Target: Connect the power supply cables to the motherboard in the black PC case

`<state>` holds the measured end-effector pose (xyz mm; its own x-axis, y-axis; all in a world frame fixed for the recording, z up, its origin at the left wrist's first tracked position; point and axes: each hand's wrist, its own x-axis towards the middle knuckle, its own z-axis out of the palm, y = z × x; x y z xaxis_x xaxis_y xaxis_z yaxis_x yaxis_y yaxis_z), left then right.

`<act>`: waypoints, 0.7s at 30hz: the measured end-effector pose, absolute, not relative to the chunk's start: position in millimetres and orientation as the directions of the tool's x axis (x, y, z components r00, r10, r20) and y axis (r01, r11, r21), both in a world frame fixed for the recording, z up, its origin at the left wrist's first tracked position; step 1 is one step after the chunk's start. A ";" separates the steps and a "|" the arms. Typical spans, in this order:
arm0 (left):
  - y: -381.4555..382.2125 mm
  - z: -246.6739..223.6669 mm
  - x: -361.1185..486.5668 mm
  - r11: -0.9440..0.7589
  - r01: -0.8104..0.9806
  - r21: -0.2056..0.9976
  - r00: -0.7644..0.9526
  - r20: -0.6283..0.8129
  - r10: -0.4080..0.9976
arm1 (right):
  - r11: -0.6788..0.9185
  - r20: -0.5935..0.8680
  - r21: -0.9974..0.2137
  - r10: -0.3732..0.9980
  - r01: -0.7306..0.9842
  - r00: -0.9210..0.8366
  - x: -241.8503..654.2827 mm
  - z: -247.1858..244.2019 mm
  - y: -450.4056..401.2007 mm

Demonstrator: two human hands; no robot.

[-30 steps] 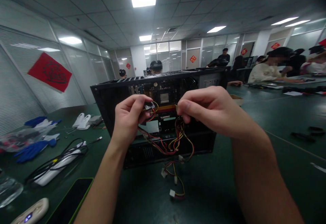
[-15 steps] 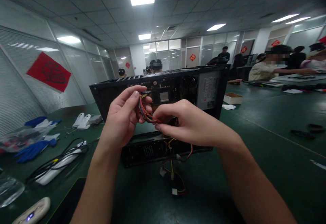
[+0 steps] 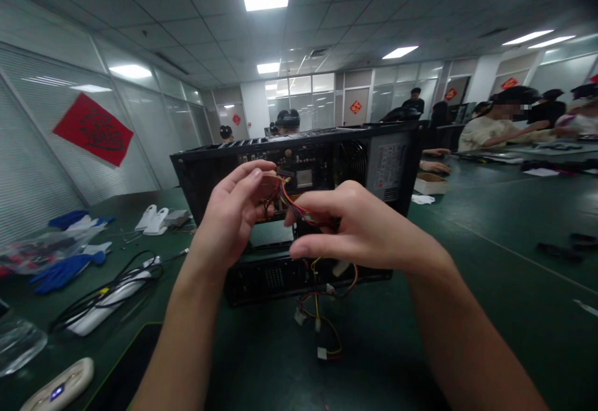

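My left hand point(image 3: 233, 208) pinches a bundle of red, yellow and dark power cables point(image 3: 284, 193) between thumb and fingers. To the right is my right hand point(image 3: 348, 227), with its thumb apart from the fingers while the bundle runs past the fingertips. Behind both hands stands a black computer case point(image 3: 199, 171), its open side facing me. Inside it I see the circuit board point(image 3: 261, 157), a fan point(image 3: 352, 160) and the grey power supply point(image 3: 389, 163). Loose cables with a white connector point(image 3: 322, 354) hang out over the front edge.
On the left lie a white power strip point(image 3: 109, 296) with black cord, blue gloves point(image 3: 65, 271), a plastic bag and a beige device point(image 3: 60, 386). A small box point(image 3: 430, 183) stands at right on the green table point(image 3: 490, 286). Other people work farther back.
My right thumb and fingers have come apart around the cables. The bundle in my left hand has shifted slightly right and now bends over toward the right hand.
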<state>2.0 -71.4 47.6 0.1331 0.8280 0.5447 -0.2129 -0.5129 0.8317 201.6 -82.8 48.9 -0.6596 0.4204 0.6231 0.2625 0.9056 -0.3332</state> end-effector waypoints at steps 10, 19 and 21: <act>-70.5 43.8 12.5 -0.764 -0.121 0.634 0.001 0.770 0.638 | 0.771 0.290 -0.538 0.548 0.340 -0.785 192.6 36.2 -65.6; -79.9 37.1 22.1 -0.861 0.138 0.490 0.046 0.865 0.500 | 0.509 0.503 -0.833 0.535 -0.216 -0.679 158.4 22.8 -48.1; -78.0 37.9 21.7 -0.851 0.120 0.511 0.068 0.851 0.520 | 0.447 0.535 -0.837 0.545 -0.316 -0.646 163.0 27.7 -52.5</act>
<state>21.7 -78.0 37.9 0.0677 0.5202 0.8514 0.1205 -0.8513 0.5106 163.0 -52.5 27.7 -0.6461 0.5447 0.5346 -0.3161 0.4466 -0.8370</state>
